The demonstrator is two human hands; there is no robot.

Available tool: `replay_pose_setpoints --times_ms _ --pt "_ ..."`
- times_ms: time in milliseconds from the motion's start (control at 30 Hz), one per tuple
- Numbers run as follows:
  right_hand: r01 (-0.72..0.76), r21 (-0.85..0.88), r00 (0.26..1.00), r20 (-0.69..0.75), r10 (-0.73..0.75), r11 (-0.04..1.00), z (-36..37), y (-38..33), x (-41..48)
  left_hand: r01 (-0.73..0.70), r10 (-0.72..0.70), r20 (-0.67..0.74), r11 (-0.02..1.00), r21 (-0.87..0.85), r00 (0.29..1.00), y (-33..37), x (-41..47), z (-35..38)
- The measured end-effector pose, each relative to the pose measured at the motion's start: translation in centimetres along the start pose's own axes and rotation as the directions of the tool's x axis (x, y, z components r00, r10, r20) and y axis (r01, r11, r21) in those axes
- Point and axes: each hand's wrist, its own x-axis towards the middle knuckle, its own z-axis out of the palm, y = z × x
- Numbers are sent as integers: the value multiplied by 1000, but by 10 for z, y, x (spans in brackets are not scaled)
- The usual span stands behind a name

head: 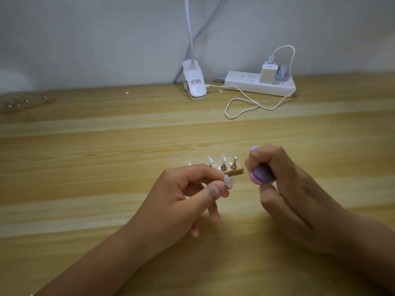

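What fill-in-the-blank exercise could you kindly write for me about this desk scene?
1. The right hand grips a ____ tool.
2. The left hand pinches a pale nail tip in front of a small ____ block.
3. The charger sits plugged into the white ____ strip.
Missing words: purple; wooden; power.

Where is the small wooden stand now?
In the head view, the wooden stand lies on the table, just behind the left hand and left of the right hand.
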Motion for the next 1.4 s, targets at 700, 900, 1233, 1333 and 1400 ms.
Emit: replay_pose_setpoints --times_ms 700,900,1233,1333,1400 --pt "212 -245 954 -161 -255 946 9 13 3 34 -32 37 997 -70 999 -2 1 -4" --pt "276 -226 942 -130 -309 934 13 6 -3 48 -41 96 996 -75 995 -1 1 -2" --pt "280 -354 925 -150 -350 892 18 8 -5 103 -85 149 988 -118 985 5 2 -6" --pt "210 -352 926 -228 -301 912 13 11 1 121 -103 134 984 -133 986 5 2 -7" --pt "255 -309 917 -223 -330 916 17 5 -4 117 -96 141 982 -149 985 6 2 -6"
